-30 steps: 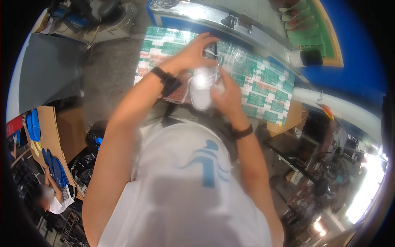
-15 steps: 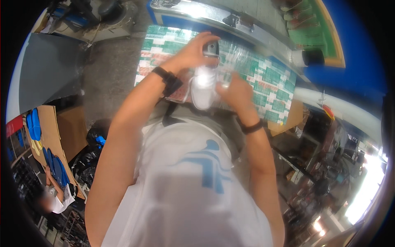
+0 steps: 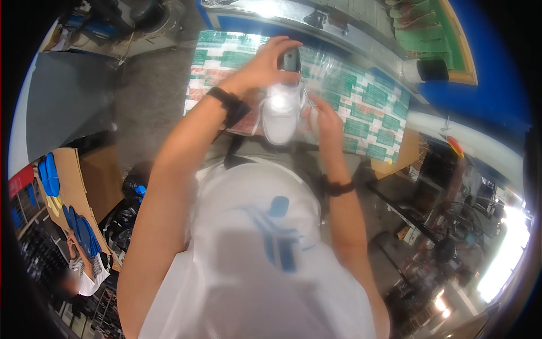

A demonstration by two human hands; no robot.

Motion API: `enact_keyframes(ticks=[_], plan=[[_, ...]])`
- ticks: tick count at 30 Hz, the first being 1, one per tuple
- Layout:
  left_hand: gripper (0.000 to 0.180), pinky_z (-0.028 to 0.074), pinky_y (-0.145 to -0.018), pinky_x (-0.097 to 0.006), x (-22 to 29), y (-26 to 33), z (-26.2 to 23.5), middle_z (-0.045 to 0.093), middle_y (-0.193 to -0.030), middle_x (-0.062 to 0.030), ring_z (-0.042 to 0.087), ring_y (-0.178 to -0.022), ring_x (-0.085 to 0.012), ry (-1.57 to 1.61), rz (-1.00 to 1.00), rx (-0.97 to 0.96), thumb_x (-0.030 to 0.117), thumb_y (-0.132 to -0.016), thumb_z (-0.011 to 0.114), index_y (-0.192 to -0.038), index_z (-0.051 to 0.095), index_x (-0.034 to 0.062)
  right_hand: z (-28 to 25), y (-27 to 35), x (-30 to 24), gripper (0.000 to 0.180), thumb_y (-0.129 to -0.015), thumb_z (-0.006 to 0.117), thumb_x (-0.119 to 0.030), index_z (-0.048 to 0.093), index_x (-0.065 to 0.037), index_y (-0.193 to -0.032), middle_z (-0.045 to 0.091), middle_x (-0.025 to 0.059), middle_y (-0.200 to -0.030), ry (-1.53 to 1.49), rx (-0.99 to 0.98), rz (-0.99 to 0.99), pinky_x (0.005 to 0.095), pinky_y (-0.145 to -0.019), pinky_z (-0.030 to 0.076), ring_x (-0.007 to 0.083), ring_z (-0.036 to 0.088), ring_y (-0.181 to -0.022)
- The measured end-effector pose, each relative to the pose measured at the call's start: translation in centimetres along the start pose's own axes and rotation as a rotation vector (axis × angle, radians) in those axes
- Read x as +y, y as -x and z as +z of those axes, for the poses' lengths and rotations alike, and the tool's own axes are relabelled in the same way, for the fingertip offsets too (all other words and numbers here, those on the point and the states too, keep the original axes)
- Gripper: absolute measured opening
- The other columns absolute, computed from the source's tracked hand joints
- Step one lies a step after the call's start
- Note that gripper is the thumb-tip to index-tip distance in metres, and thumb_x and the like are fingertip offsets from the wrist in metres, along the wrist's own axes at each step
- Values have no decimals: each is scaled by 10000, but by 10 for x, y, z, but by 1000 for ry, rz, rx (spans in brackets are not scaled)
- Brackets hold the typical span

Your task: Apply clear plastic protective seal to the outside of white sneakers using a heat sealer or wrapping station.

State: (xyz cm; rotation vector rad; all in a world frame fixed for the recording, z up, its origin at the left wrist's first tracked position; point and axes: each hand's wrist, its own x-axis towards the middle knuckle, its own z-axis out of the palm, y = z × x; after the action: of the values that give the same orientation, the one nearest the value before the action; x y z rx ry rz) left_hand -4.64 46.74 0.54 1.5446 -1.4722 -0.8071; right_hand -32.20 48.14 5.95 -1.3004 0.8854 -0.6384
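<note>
A white lace-up shoe (image 3: 280, 123) lies on the patterned work surface, its toe pointing at me. Its far end shows a dark grey part (image 3: 290, 60). My left hand (image 3: 265, 66) is closed round that far end, thumb on the near side and fingers curled over the top. On the shoe's right side, my right hand (image 3: 327, 120) has its fingers drawn together. A white shoelace (image 3: 305, 96) runs from the shoe's upper down to those fingers. Another loose lace (image 3: 257, 118) hangs at the shoe's left side.
Green, white and red printed covering (image 3: 370, 113) spreads under the shoe. Behind it runs a metal-edged machine or conveyor (image 3: 350, 42). A green rack (image 3: 435, 42) stands far right. At the left, a person (image 3: 87, 277) is by a cardboard sheet with blue sole-shaped pieces (image 3: 82, 229).
My right hand, blurred before, has come up closer to the shoe's side and turned, with a lace now visible at its fingers. My left hand keeps its hold on the shoe.
</note>
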Motion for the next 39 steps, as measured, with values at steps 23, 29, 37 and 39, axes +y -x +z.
enact_keyframes(ticks=[23, 29, 37, 39], plan=[[867, 349, -1324, -569, 0, 3, -2, 404, -1748, -250, 369, -1625, -463, -14, 10, 19, 363, -837, 938, -1612, 589, 193, 25, 37, -29, 325, -845, 853, -302, 734, -43, -1001, 747, 164, -992, 847, -125, -373, 463, -816, 604, 383, 748, -928], [902, 388, -1306, -543, -4, 0, 2, 384, -1741, -285, 391, -1606, -489, -24, 32, 42, 379, -786, 952, -1599, 617, 179, 36, 16, -25, 445, -839, 869, -440, 721, -33, -940, 714, 191, -900, 1211, -59, -341, 491, -704, 609, 396, 749, -788], [888, 358, -1318, -572, -5, 5, -2, 404, -1743, -261, 370, -1619, -471, -11, 10, 36, 379, -835, 940, -1627, 575, 210, 20, 50, -49, 386, -844, 870, -364, 715, -28, -954, 740, 174, -928, 1017, -170, -204, 482, -740, 602, 400, 743, -845], [892, 358, -1318, -572, -4, 6, 3, 397, -1744, -267, 369, -1619, -474, -3, 9, 28, 383, -832, 942, -1628, 575, 214, 23, 70, -56, 368, -832, 876, -336, 704, -37, -958, 733, 160, -947, 940, -182, -190, 478, -749, 595, 393, 736, -863]])
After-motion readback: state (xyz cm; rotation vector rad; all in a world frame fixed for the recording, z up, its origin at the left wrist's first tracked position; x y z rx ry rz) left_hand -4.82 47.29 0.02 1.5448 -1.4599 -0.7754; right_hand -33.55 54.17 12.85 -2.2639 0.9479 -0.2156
